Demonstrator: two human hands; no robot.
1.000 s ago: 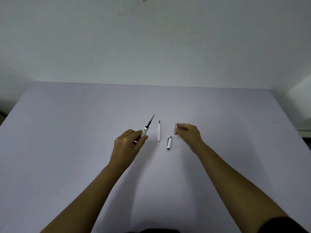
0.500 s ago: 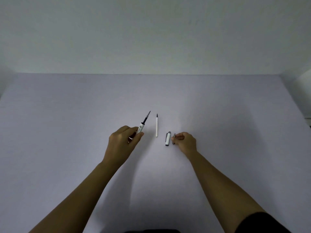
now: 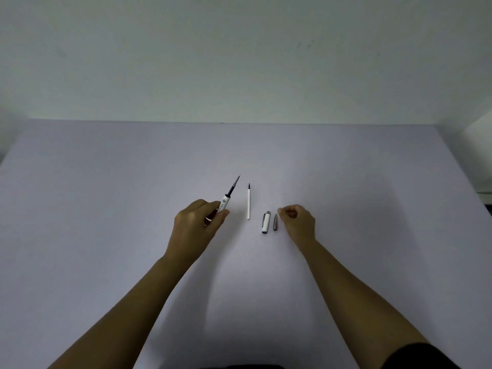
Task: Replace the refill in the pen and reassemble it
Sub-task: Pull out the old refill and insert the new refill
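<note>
Head view: pen apart on the bench [image 3: 106, 209], barrel in left hand, right hand free.

Left hand [image 3: 197, 225] wraps the white pen barrel [image 3: 223, 206], dark refill tip [image 3: 234, 186] sticking out, pointing up and away, tilted right. Spare white refill [image 3: 249, 202] lies flat just right of it, not touching, tip toward the far edge. White cap [image 3: 265, 222] and grey nose cone [image 3: 275, 222] lie side by side nearer the person, small gap between them. Right hand [image 3: 296, 219] is loosely curled with nothing in it, fingertips [image 3: 281, 211] just beside the nose cone, apart from it. All parts sit mid-bench, well clear of every edge; wide bare surface left, right and behind the parts. Wall [image 3: 239, 62] runs along the far edge.
</note>
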